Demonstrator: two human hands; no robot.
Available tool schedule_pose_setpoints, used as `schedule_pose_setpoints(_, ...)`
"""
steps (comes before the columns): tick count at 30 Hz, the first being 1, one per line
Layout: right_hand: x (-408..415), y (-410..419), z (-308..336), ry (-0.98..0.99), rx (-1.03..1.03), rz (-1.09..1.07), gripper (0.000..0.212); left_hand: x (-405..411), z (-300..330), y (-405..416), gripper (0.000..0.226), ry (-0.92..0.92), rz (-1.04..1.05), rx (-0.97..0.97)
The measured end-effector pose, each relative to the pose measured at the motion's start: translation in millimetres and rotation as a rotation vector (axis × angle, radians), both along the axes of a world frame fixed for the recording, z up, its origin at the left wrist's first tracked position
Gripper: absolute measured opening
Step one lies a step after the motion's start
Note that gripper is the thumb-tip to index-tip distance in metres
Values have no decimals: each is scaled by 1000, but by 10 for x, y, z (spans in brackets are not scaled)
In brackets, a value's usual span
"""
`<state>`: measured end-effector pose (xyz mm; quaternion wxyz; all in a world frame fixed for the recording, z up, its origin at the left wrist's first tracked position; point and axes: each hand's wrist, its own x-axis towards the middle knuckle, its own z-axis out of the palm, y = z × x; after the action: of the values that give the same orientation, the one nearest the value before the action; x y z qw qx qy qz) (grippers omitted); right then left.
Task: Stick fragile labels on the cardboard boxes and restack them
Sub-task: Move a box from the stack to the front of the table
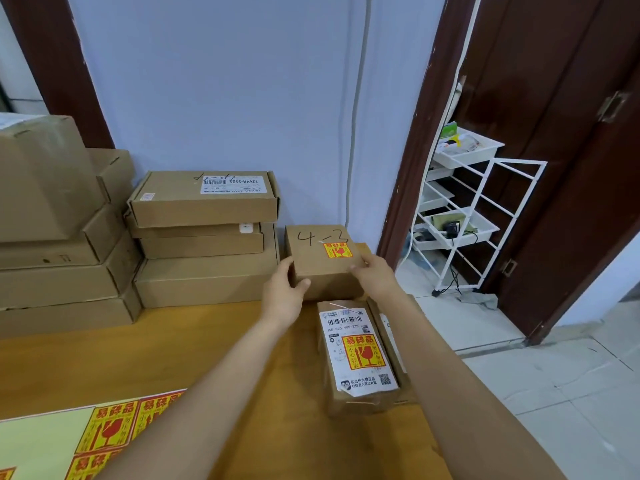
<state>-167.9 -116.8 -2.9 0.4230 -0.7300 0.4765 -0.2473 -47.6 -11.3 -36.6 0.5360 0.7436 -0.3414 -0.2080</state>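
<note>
A small cardboard box (317,268) marked "4-3" carries a red-and-yellow fragile label (337,250) on its top. My left hand (285,294) grips its near left corner and my right hand (375,275) grips its right side. The box is by the wall at the table's far right; whether it rests on something I cannot tell. Just in front lies a long box (360,355) with a shipping sticker and a fragile label on it. A sheet of fragile labels (104,431) lies at the near left.
A stack of flat cardboard boxes (204,237) stands against the wall left of the small box, with a bigger stack (59,237) further left. The wooden table (207,341) ends at the right, where a white wire rack (464,216) stands by a dark door.
</note>
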Motion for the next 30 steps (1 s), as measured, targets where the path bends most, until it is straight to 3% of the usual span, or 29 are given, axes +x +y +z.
schedule_pose_setpoints(4, 40, -66, -21, 100, -13, 42, 25, -12, -78, -24, 23, -238, 147, 15)
schedule_pose_setpoints(9, 168, -124, -52, 264, -117, 55, 33, 63, -96, -7, 13, -387, 203, 35)
schedule_pose_setpoints(15, 247, -103, -1, 173, -71, 107, 28, 146, -50, -1, 24, -446, 258, 133)
schedule_pose_setpoints(21, -11, -41, 120, 26, 4, 191, 41, 155, 142, 11, 35, -534, 205, 330)
schedule_pose_setpoints(25, -208, -52, 162, -13, -70, 60, 49, -62, 235, 171, 36, -517, 149, 297)
schedule_pose_setpoints(30, -663, 43, 153, -34, -144, -66, 37, -503, 248, 450, 39, -445, 2, 351)
